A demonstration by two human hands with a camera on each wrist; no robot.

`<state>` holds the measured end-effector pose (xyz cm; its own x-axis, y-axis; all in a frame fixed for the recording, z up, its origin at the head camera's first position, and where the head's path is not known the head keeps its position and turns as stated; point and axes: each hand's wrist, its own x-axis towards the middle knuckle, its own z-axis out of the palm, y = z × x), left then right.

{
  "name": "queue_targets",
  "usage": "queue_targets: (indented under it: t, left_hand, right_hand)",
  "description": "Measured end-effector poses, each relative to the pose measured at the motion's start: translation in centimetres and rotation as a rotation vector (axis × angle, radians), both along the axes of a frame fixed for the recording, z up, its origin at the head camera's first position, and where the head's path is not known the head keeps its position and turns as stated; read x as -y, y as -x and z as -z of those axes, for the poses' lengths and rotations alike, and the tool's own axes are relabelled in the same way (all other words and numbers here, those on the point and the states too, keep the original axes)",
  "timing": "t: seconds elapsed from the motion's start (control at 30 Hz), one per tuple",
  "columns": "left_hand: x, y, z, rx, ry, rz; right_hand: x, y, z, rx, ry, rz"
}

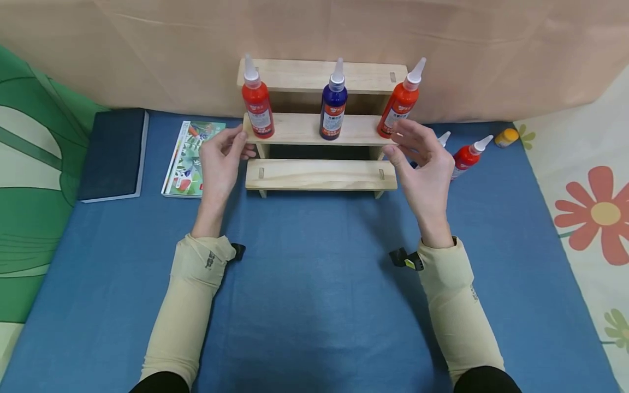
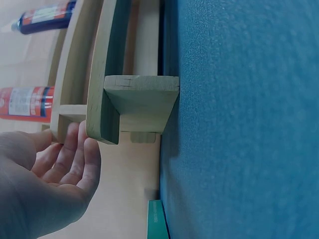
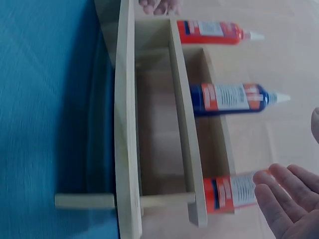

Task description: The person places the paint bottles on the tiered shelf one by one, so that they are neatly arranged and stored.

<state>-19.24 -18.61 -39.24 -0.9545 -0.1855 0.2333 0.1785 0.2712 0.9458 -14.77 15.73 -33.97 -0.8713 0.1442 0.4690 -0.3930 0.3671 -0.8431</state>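
Note:
A three-step wooden rack [image 1: 320, 176] stands on the blue-covered table. On its middle board are a red squeeze bottle [image 1: 259, 112] at the left, a dark blue one [image 1: 333, 112] in the centre and another red one [image 1: 398, 109] at the right, each with a pointed nozzle. My left hand [image 1: 222, 161] pinches the left end of the middle board, thumb above and fingers below in the left wrist view. Beside the right red bottle, my right hand [image 1: 425, 164] has its fingers loosely extended, with nothing in its grip.
Right of the rack lie another red bottle [image 1: 467, 158], one more bottle partly hidden behind my right hand, and a small yellow-capped container [image 1: 506, 137]. A dark book [image 1: 114, 155] and a colourful booklet [image 1: 183, 164] lie to the left. A beige cloth [image 1: 196, 54] hangs behind.

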Motion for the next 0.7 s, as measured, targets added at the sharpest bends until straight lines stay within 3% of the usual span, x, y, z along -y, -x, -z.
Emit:
queue_targets:
  t: [0.47, 0.7]
  left_hand:
    - [-0.1, 0.2, 0.2, 0.005, 0.001, 0.000]
    - [0.1, 0.2, 0.2, 0.006, 0.001, -0.004]
  right_hand:
    - [-4.8, 0.6, -0.1, 0.048, 0.006, 0.211]
    - [-6.9, 0.8, -0.2, 0.035, 0.039, 0.258]
